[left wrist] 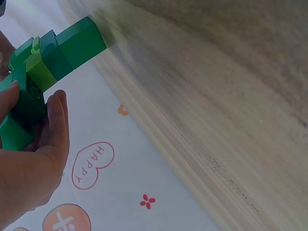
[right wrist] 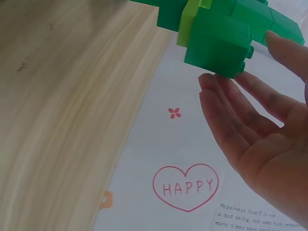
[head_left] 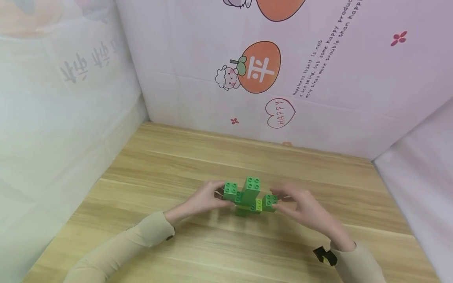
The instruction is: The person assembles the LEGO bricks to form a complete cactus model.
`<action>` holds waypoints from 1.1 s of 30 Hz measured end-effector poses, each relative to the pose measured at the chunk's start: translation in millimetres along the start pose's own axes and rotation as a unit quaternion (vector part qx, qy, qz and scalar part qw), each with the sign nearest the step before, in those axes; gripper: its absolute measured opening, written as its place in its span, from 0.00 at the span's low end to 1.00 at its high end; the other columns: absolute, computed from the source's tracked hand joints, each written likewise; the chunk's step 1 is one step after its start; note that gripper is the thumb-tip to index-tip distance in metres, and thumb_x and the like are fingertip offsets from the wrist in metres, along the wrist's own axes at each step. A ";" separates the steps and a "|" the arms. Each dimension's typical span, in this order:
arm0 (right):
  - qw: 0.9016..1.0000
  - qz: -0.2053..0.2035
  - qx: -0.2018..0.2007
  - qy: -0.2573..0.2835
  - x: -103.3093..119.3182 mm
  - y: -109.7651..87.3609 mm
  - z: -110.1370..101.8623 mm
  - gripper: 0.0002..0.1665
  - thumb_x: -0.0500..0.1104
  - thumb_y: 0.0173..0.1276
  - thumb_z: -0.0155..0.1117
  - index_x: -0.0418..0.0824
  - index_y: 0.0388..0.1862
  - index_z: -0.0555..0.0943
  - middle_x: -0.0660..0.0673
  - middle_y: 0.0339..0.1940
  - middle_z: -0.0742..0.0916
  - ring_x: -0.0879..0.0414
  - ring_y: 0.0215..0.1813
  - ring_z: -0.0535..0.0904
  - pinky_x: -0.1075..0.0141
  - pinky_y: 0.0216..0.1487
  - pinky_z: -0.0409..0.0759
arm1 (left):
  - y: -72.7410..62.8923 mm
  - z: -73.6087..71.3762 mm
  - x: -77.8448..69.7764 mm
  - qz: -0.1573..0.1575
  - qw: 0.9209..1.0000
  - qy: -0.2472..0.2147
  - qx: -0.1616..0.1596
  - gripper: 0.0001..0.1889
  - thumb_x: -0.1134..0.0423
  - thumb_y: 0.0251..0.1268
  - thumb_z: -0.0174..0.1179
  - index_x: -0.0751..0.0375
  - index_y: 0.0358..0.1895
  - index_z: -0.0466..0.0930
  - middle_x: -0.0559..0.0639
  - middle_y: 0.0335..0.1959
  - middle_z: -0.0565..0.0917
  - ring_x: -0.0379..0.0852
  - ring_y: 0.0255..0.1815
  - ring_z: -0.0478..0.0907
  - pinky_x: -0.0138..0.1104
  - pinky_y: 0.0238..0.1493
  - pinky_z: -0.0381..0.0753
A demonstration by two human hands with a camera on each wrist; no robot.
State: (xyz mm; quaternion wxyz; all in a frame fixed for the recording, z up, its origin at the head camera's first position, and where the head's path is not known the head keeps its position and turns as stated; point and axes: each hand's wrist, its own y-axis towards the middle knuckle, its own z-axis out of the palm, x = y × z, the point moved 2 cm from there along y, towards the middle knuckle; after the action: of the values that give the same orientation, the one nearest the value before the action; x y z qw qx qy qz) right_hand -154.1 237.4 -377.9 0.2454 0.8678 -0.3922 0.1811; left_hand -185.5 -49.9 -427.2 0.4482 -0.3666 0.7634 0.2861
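Note:
A cactus-like build of green toy building blocks [head_left: 251, 192] stands on the wooden table, with a tall middle column and a raised block on either side. My left hand [head_left: 208, 196] grips its left side block [head_left: 230, 190]; in the left wrist view the thumb and fingers lie on opposite faces of the dark green blocks [left wrist: 30, 98]. Beside the right side block [head_left: 269, 201] is my right hand [head_left: 301, 202]. In the right wrist view its fingers [right wrist: 231, 103] are loosely extended at that block's edge, the thumb apart. A lime-green block [right wrist: 188, 21] joins this side to the column.
The wooden tabletop [head_left: 170, 157] runs back to a white printed cloth [head_left: 191, 98] hung as a wall. More white cloth closes off the left and right sides. A dark strap piece [head_left: 325, 255] sits by the right cuff.

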 end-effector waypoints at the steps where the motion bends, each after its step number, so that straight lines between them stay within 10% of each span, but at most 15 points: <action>1: 1.000 0.001 0.002 0.001 -1.1 -1.8 1.8 0.24 0.38 0.61 0.72 0.35 0.56 0.80 0.41 0.51 0.88 0.53 0.46 0.87 0.58 0.48 0.89 | 0.0 -0.1 0.1 0.000 1.000 -0.001 0.000 0.19 0.66 0.56 0.72 0.60 0.51 0.82 0.54 0.45 0.89 0.47 0.44 0.86 0.25 0.47 0.86; 33: 0.999 0.024 -0.028 0.028 -7.1 -14.7 14.0 0.23 0.32 0.60 0.72 0.40 0.54 0.79 0.46 0.49 0.89 0.54 0.48 0.87 0.55 0.49 0.89 | -5.0 -2.2 1.7 -0.016 1.000 0.000 -0.021 0.21 0.65 0.57 0.71 0.60 0.54 0.78 0.53 0.46 0.87 0.44 0.47 0.83 0.27 0.51 0.85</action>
State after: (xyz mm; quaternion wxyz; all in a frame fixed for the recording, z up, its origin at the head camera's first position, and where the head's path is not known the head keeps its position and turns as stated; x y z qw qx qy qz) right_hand -145.6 242.1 -397.1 0.2760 0.8457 -0.4107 0.2000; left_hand -183.0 -54.9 -428.2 0.4448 -0.3885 0.7512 0.2949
